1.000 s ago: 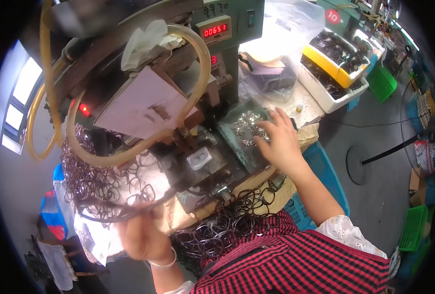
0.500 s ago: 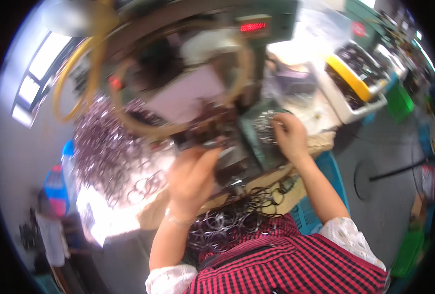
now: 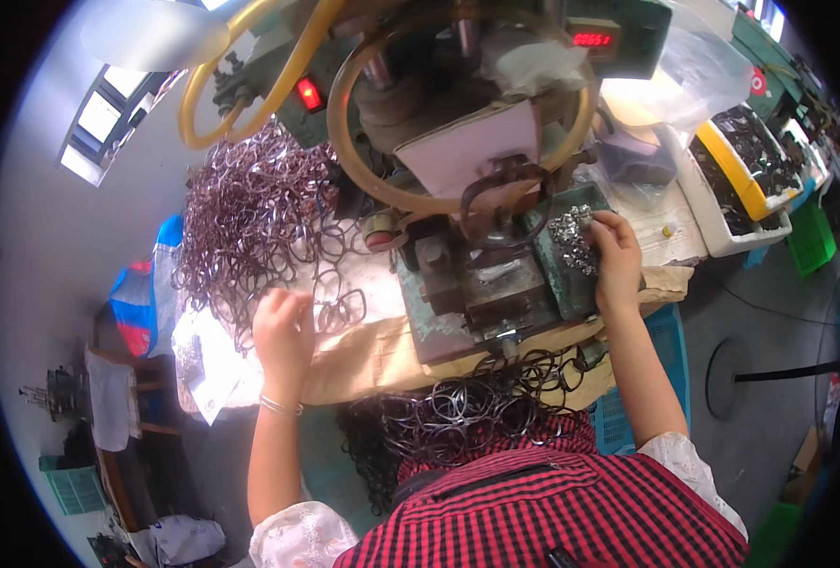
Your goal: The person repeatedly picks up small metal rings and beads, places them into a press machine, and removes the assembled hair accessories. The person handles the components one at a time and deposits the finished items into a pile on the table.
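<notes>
My left hand (image 3: 284, 333) is over the front of the table, its fingers curled together beside loose dark metal rings (image 3: 342, 308); what they may pinch is hidden. At a pile of small shiny metal pieces (image 3: 571, 239), my right hand (image 3: 619, 260) has thumb and fingers drawn together at the pile's edge. Anything between those fingertips is too small to make out. Between my hands stands a green press machine (image 3: 439, 327) with a metal die block (image 3: 503, 295). One dark ring (image 3: 469, 213) stands upright at the die.
A large heap of rings (image 3: 250, 199) covers the table's left side. More rings (image 3: 458, 417) lie on my lap against the checked apron. A yellow hose (image 3: 344, 170) loops before the press. White bins (image 3: 723, 232) with dark parts and a blue basket (image 3: 668, 364) are at right.
My left hand has gone from the front of the press leftward to the loose rings. My right hand stays at the metal pieces. The view has shifted and sharpened.
</notes>
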The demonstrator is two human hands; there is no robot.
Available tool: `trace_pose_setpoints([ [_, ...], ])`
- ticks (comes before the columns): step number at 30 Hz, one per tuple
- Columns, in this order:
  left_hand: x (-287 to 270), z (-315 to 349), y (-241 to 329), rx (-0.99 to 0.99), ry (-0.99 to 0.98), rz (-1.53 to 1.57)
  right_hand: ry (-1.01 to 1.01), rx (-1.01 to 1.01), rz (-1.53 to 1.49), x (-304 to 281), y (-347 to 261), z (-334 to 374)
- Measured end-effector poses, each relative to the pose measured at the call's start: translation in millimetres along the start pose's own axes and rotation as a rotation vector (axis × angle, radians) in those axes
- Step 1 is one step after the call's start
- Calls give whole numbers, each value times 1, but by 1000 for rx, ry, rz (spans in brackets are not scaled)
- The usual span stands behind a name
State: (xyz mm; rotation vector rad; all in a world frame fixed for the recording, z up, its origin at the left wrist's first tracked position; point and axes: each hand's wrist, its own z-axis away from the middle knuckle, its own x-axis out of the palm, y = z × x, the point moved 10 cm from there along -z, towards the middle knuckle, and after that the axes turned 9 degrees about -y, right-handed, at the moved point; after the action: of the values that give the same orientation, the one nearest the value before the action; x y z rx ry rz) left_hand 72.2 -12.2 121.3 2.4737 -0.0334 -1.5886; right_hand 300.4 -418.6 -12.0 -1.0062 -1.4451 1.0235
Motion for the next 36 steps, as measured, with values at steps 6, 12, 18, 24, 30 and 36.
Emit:
trace_pose_setpoints([
  [6,96,33,-55,-315,-141,-200,-111,-165,213,37,-35,10],
  [12,107,35,-49,-494,84,1172,25,-533,884,1,-94,59],
  [18,55,45,-50,-615,177,1274,18,-293,707,-29,-93,76],
  [24,35,12,0,-522,306,1025,-361,-396,444,95,-134,60],
  [30,79,28,-14,-384,325,877,-386,-164,65,131,-83,47],
  [36,41,3,21,-326,422,894,-382,-27,-47,134,-75,46],
])
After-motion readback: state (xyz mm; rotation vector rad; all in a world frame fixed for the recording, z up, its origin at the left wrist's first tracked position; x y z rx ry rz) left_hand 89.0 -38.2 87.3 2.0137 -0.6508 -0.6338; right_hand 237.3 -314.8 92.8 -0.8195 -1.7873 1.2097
